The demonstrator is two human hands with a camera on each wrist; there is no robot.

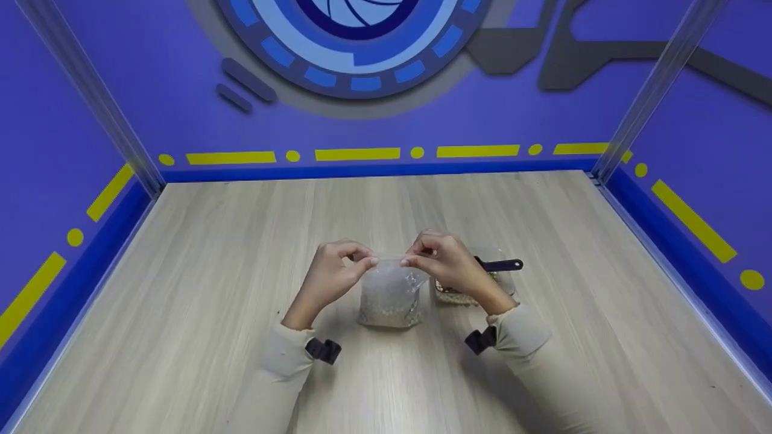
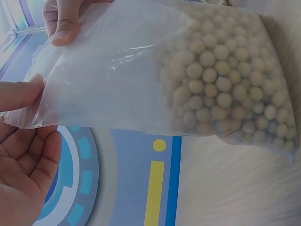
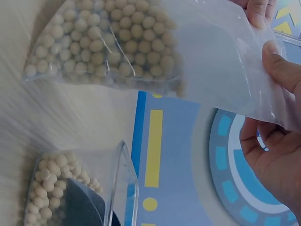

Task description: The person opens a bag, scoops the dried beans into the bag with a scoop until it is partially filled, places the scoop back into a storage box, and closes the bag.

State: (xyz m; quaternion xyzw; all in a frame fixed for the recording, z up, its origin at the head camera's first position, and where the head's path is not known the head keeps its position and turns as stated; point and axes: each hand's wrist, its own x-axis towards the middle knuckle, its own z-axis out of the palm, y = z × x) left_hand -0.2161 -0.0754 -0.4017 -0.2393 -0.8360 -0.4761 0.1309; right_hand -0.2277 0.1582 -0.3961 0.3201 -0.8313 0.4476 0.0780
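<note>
A transparent plastic bag (image 1: 389, 295) stands upright on the table in front of me, its lower half filled with round beige balls like dried peas (image 2: 221, 70). At its top left corner my left hand (image 1: 332, 271) pinches the edge between thumb and fingers. My right hand (image 1: 449, 262) pinches the same top edge a short way to the right. In the right wrist view, the right thumb (image 3: 281, 66) presses on the film near the bag's mouth.
Just right of the bag, partly behind my right forearm, is a transparent box (image 3: 124, 165) holding more beige balls. A dark scoop (image 3: 82, 207) lies in it, its black handle (image 1: 506, 264) pointing right. Blue-purple panels (image 1: 386, 132) wall the wooden table (image 1: 241, 241) at the back and sides.
</note>
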